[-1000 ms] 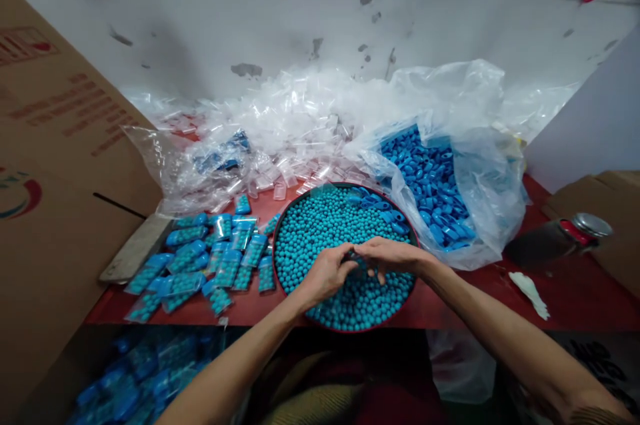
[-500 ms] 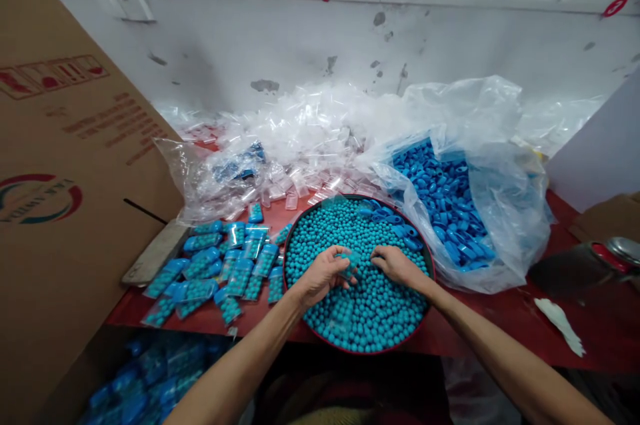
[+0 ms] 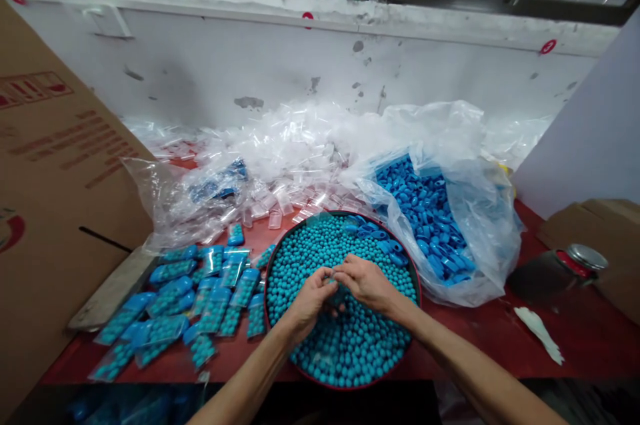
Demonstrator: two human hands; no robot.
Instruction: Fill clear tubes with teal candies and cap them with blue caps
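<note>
Over a round tray (image 3: 267, 305) of small teal balls (image 3: 303, 255), my two hands meet with their fingertips together. My left hand (image 3: 309, 308) is closed around a small clear plastic case (image 3: 337, 297), which the fingers mostly cover. My right hand (image 3: 367, 284) pinches at the top of that case; what lies between its fingertips is hidden. Several blue caps (image 3: 371, 232) rest on the balls at the tray's far right edge. Left of the tray lie several clear cases (image 3: 216, 305) filled with teal balls and topped with blue.
Behind the tray spreads a heap of clear empty cases (image 3: 300, 145). An open plastic bag (image 3: 487, 238) of blue caps (image 3: 425, 212) stands to the right, near a dark jar (image 3: 545, 275) with a metal lid. A large cardboard box (image 3: 60, 165) borders the left side.
My right hand has moved left from above the balls to meet the left hand at the clear case. The camera view has shifted, so the tray sits lower and further left.
</note>
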